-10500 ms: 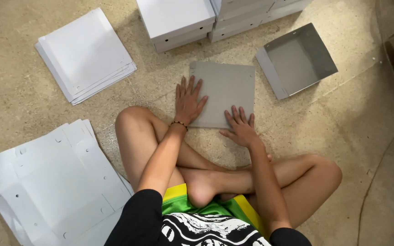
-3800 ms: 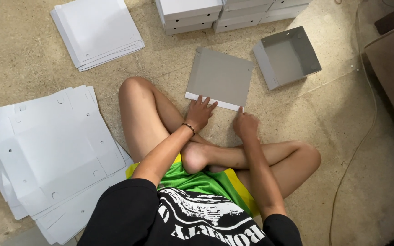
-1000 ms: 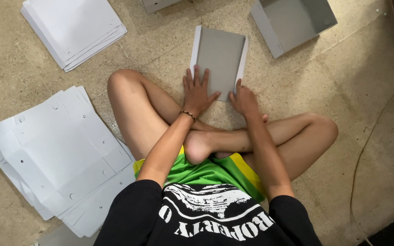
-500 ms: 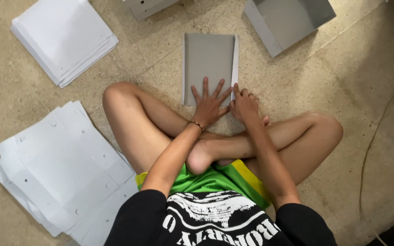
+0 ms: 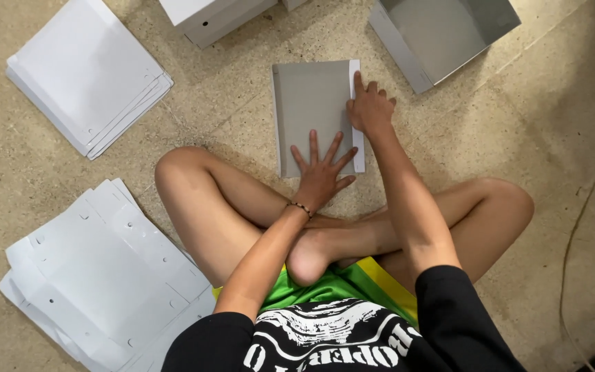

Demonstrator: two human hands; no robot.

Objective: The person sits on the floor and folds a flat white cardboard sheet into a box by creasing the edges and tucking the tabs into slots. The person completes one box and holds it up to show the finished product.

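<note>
The grey cardboard sheet (image 5: 311, 114) is lying flat on the floor (image 5: 242, 103) just ahead of the person's crossed legs, its side flaps folded inward. In the head view, the left hand (image 5: 321, 172) is pressing down on the sheet's near part with fingers spread wide, while the right hand (image 5: 370, 107) is bearing on the white folded flap (image 5: 356, 103) at the right edge, fingers curled and close together. If either palm is easing off, I judge the flap may be springing back open; uneven pressing may be leaving a crooked crease. An open grey box (image 5: 442, 34) is sitting near, beyond the sheet.
</note>
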